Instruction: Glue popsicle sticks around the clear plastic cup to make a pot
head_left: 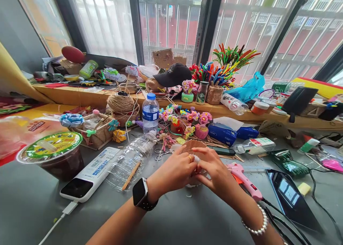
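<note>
Both of my hands meet over the desk in the middle, with fingertips close together. My left hand [183, 167], with a ring and a dark watch on its wrist, is closed at a small soft-looking white piece [197, 158]. From the other side my right hand [214, 169] pinches at the same piece, thumb and fingers bent. Just behind the fingers shows a brown round piece with a scalloped rim [193, 144]; its lower part is hidden by my hands. A pale edge shows beneath the fingers, too covered to name. A tiny white scrap [189, 196] lies on the desk below.
Right of my hands lies a pink glue gun [245, 180] with its cord, beside a dark tablet [291, 198]. To the left are scissors [160, 154], a cut clear bottle [131, 162], a white power bank [91, 173] and a lidded drink cup [53, 153]. Craft flowers [187, 118] stand behind.
</note>
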Demonstrator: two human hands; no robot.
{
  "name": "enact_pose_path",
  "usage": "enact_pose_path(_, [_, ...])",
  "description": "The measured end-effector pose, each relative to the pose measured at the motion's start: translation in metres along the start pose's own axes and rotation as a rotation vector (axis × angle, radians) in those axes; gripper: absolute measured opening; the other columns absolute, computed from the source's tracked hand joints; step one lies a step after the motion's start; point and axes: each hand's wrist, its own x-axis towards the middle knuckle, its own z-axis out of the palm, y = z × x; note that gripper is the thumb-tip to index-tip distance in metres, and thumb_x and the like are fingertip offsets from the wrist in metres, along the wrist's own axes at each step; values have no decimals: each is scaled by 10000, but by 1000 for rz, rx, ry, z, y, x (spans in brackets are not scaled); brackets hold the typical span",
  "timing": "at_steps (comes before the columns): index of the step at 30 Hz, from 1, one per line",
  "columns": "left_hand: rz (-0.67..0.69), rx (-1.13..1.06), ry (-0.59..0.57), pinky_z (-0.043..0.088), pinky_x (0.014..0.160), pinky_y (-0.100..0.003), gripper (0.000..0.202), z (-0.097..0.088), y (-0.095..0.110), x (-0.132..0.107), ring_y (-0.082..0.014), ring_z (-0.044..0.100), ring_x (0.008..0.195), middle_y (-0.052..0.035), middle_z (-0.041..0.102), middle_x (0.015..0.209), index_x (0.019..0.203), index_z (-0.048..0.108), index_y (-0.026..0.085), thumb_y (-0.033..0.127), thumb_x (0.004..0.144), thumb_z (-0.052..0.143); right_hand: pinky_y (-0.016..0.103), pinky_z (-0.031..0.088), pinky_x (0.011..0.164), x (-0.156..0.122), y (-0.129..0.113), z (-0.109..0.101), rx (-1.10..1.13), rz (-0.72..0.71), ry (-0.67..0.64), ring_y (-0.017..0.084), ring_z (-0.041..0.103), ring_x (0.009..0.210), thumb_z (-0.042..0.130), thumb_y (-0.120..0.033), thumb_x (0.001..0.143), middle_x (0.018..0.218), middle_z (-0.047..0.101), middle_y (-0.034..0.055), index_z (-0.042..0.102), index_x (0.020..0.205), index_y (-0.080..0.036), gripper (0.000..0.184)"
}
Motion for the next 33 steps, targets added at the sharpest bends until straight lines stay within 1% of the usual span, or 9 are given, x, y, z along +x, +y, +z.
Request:
enact_pose_path(1, [11, -3, 3, 260, 1034, -417, 164, 0, 0, 0, -174, 584, 854, -26, 618, 804, 817, 594, 173, 315, 839, 516, 493, 320, 1011, -1, 2, -4, 16, 11, -30, 292, 365, 1220, 658, -144, 722, 1287, 441, 117, 615, 743, -179, 59])
enact_pose_path(3, [24, -10, -6, 271, 1021, -413, 186, -2, 0, 0, -173, 586, 845, -27, 623, 815, 811, 600, 172, 344, 830, 535, 472, 335, 1007, -3, 8, -13, 37, 54, -60, 289, 347, 1242, 706, -221, 702, 1338, 395, 111, 644, 802, -192, 121])
enact_pose_path(6, [15, -18, -16, 318, 970, -399, 234, -6, 1, 1, -194, 581, 873, -39, 633, 863, 826, 605, 160, 385, 764, 622, 462, 343, 1001, -7, 18, -25, 30, 128, -2, 281, 358, 1240, 691, -273, 722, 1331, 411, 99, 657, 850, -212, 145])
enact_pose_path(9, [-41, -10, -19, 402, 806, -332, 253, -7, 5, 5, -189, 589, 804, -34, 637, 824, 781, 603, 154, 402, 748, 638, 468, 326, 1009, -10, 24, -31, 16, 163, 80, 281, 381, 1227, 661, -273, 742, 1301, 448, 81, 665, 843, -233, 109])
enact_pose_path(11, [-79, 9, -22, 401, 688, -297, 200, -5, 7, 6, -171, 592, 732, -18, 633, 767, 732, 598, 156, 351, 765, 631, 471, 318, 1013, -10, 26, -32, 9, 177, 103, 281, 393, 1219, 651, -272, 746, 1286, 462, 83, 665, 844, -237, 106])
enact_pose_path(14, [-99, 17, -18, 372, 624, -283, 187, -3, 9, 7, -156, 591, 701, -5, 622, 728, 700, 596, 162, 332, 771, 628, 465, 318, 1012, -11, 26, -31, 6, 195, 108, 275, 400, 1215, 637, -265, 751, 1265, 476, 91, 659, 837, -234, 94])
enact_pose_path(19, [-72, -7, -20, 360, 631, -277, 205, -4, 8, 6, -145, 585, 698, 0, 621, 720, 696, 606, 164, 354, 768, 632, 465, 332, 996, -10, 29, -28, 12, 225, 93, 284, 416, 1197, 614, -303, 758, 1249, 489, 90, 651, 804, -228, 96])
enact_pose_path(27, [-108, -61, -11, 385, 653, -265, 213, -10, 8, 5, -158, 604, 694, -5, 644, 686, 680, 652, 177, 386, 712, 678, 455, 333, 972, -11, 38, -30, 3, 351, 158, 277, 470, 1131, 511, -323, 793, 1201, 519, 102, 659, 766, -211, 188])
enact_pose_path(33, [-120, -58, -52, 409, 769, -314, 199, -3, 7, 5, -176, 618, 700, -23, 668, 681, 660, 658, 170, 361, 715, 676, 431, 343, 933, -9, 37, -29, 39, 449, 189, 278, 506, 1066, 511, -387, 761, 1123, 574, 102, 652, 723, -212, 228])
